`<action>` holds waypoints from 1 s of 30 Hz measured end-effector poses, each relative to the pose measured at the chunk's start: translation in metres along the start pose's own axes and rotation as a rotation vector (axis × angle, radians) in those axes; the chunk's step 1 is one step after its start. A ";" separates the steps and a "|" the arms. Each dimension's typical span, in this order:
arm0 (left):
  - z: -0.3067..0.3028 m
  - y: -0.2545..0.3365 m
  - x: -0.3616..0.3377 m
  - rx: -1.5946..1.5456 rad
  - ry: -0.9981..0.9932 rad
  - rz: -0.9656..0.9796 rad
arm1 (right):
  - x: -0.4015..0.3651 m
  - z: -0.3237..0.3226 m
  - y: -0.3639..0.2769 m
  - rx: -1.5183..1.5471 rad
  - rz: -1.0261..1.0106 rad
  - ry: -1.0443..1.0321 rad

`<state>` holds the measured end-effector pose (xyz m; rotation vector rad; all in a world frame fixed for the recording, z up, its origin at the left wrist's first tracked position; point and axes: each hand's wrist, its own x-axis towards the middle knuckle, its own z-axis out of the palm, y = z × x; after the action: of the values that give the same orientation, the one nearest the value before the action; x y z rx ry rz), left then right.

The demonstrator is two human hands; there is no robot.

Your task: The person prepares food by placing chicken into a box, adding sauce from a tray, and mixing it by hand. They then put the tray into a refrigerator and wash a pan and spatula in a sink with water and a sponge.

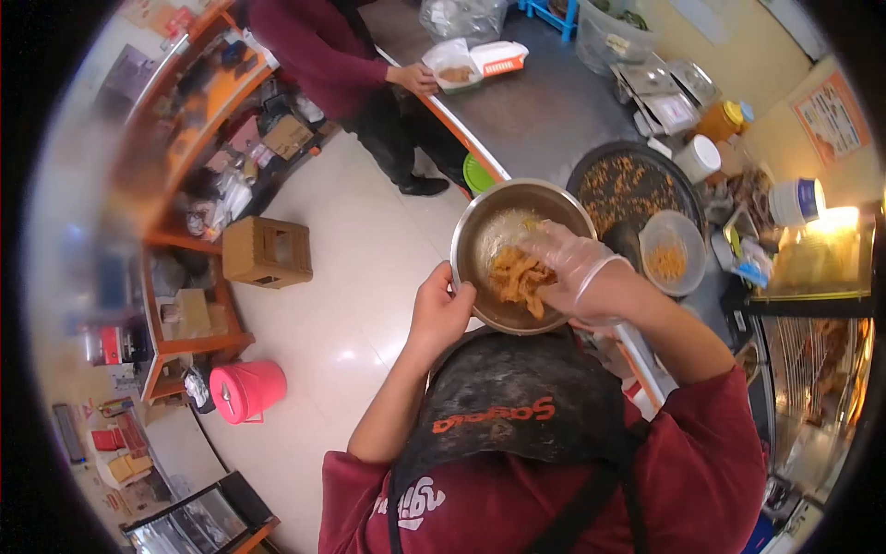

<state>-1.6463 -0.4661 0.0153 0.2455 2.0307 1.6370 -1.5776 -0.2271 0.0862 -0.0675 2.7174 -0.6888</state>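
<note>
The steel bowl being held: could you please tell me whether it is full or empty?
Partly full: the steel bowl holds a small heap of orange food strips under the gloved right hand; much of its inner wall shows.

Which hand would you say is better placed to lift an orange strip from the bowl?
Right: the gloved right hand rests on the orange strips inside the steel bowl; the bare left hand grips its rim.

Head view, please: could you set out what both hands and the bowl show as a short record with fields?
left hand: bare, grips the rim of the metal bowl
right hand: gloved, inside the bowl on the fried strips; grip unclear
nearby: small bowl of orange bits and round tray on the counter
co-worker's hand: on a takeaway box
</note>
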 end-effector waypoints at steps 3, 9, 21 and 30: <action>0.008 0.015 0.024 -0.003 0.018 0.006 | 0.029 -0.019 -0.007 -0.212 0.090 -0.054; 0.023 0.040 0.055 0.089 0.013 -0.011 | 0.087 -0.013 0.023 -0.140 -0.196 0.028; -0.010 0.036 0.183 0.017 -0.174 -0.032 | 0.128 -0.074 0.041 0.098 0.074 0.100; -0.055 0.035 0.282 0.111 -0.409 0.082 | 0.231 -0.055 0.019 -0.143 0.433 -0.029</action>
<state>-1.9195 -0.3789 -0.0216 0.6541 1.8150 1.3835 -1.8130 -0.2144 0.0514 0.4594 2.6177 -0.3635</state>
